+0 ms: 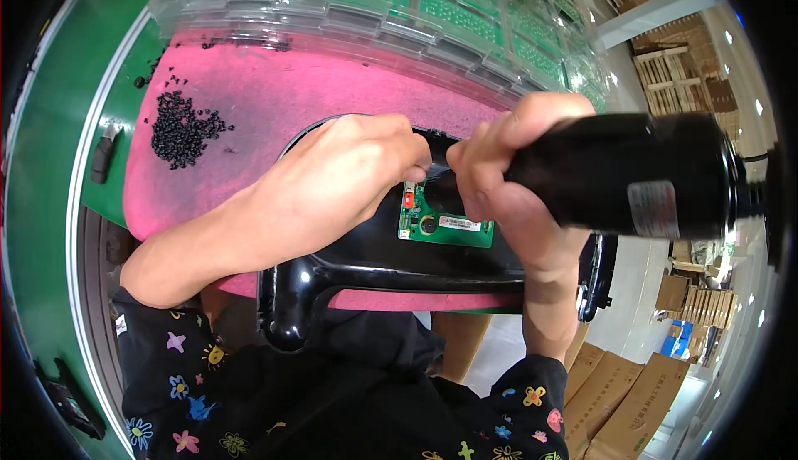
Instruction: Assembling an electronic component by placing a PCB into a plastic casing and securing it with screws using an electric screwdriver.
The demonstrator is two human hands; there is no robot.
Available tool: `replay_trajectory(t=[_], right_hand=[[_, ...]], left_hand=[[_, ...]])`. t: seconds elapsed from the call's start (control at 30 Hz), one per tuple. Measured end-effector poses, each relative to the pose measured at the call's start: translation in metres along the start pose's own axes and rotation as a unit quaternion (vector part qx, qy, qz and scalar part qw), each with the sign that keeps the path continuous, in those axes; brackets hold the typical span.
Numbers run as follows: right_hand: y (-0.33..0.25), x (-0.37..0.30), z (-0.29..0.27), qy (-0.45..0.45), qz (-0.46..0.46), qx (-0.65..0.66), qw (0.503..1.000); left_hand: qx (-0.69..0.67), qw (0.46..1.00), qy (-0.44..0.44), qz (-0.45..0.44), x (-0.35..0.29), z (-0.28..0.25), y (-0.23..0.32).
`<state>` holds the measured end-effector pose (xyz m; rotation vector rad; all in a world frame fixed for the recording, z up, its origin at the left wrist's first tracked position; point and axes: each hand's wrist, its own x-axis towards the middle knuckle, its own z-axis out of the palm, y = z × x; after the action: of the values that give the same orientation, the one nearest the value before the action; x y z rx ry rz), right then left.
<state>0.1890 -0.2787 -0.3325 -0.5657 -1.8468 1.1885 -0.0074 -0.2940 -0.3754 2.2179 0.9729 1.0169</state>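
My right hand (528, 161) is wrapped round a thick black electric screwdriver (619, 173), which lies almost level and points left. Its dark nose reaches over a green circuit board (465, 237) with a red part and a white label. The board sits in a glossy black plastic housing (374, 265) that has a handle-like bar along its near side. At the board's far left corner, my left hand (353, 165) is closed, with its fingertips pressed together close to the screwdriver's nose. What those fingertips hold, if anything, is hidden, and so is the screwdriver's tip.
A pink mat (241, 86) lies under the housing. On its left is a heap of small black screws (184, 132). Clear plastic trays (366, 11) of green boards are stacked behind. A dark short tool (102, 157) lies at left; cardboard boxes (623, 402) stand at lower right.
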Motion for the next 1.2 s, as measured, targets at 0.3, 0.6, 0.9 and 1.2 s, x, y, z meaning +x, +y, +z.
replay_trajectory(t=[0.3, 0.6, 0.9, 1.2], right_hand=[[0.004, -0.009, 0.016, 0.12, -0.001, 0.089, 0.989], [-0.017, -0.03, -0.008, 0.095, -0.12, 0.234, 0.96], [-0.033, -0.033, 0.003, 0.156, -0.155, 0.252, 0.942], [-0.032, -0.039, 0.002, 0.126, -0.143, 0.255, 0.948]], left_hand=[[-0.016, 0.998, -0.065, -0.009, -0.004, -0.003, -0.008], [-0.105, 0.987, -0.091, -0.074, 0.002, -0.007, 0.001], [-0.227, 0.961, -0.113, -0.111, 0.01, -0.005, 0.004], [-0.261, 0.951, -0.144, -0.076, 0.007, -0.001, -0.001]])
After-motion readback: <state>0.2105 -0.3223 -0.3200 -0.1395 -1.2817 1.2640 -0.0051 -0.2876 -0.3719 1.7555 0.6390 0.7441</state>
